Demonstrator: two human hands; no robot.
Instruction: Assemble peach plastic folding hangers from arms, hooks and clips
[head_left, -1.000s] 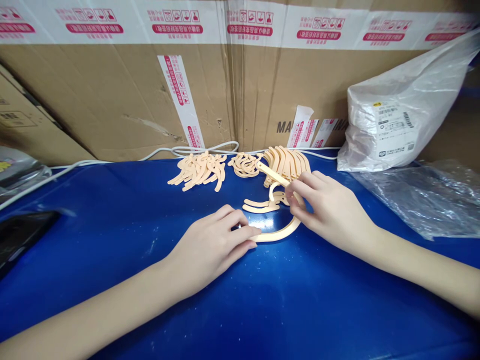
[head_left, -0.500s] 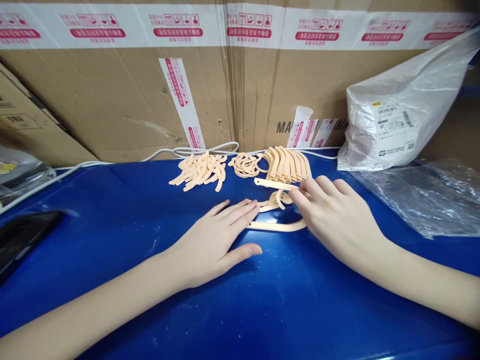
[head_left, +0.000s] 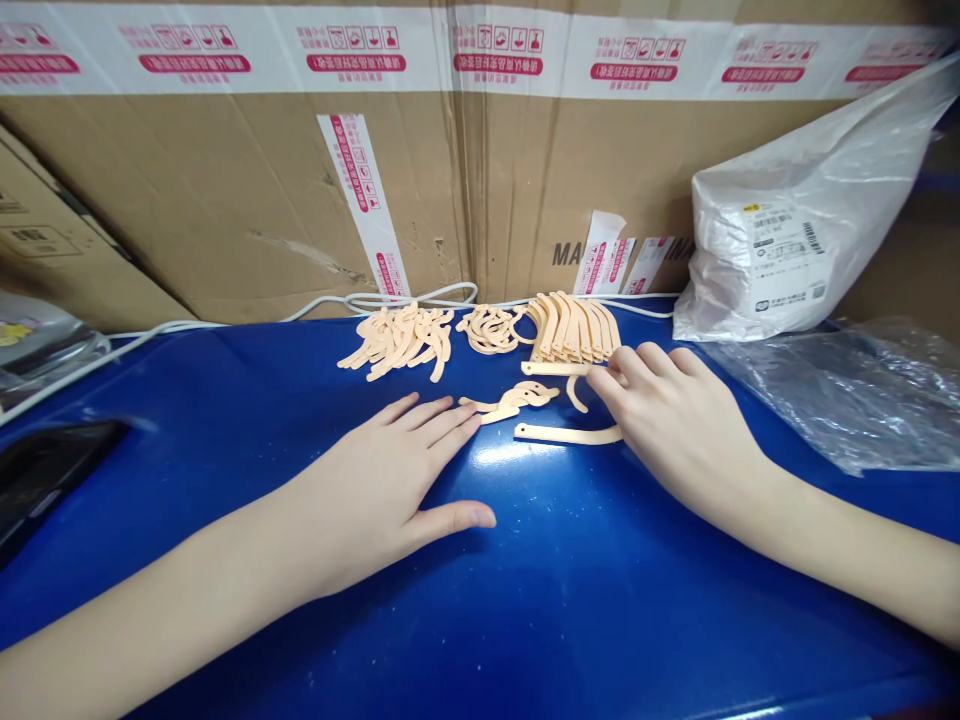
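Observation:
My left hand [head_left: 397,480] lies flat with fingers stretched out. Its fingertips touch the end of a small group of pale beige curved pieces [head_left: 517,398] on the blue table. My right hand [head_left: 667,425] has its fingers curled over what looks like folding hanger parts. From under it stick out an upper straight arm [head_left: 551,369], a small hook [head_left: 576,393] and a lower curved arm [head_left: 562,434] with a hole at its end. Whether these are joined is hidden by the hand. Just behind stands a neat row of matching arms [head_left: 574,328].
Loose curved pieces [head_left: 405,338] and a heap of hook pieces [head_left: 491,330] lie at the back. Behind are cardboard boxes [head_left: 262,200] and a white cable [head_left: 322,305]. A white bag [head_left: 780,230] and clear plastic [head_left: 847,400] are at right, a black phone-like object [head_left: 52,480] at left.
My left hand has slid left, and the small curved pieces have moved left with it. The hanger parts under my right hand have shifted right, apart from the left hand. The right hand barely moved.

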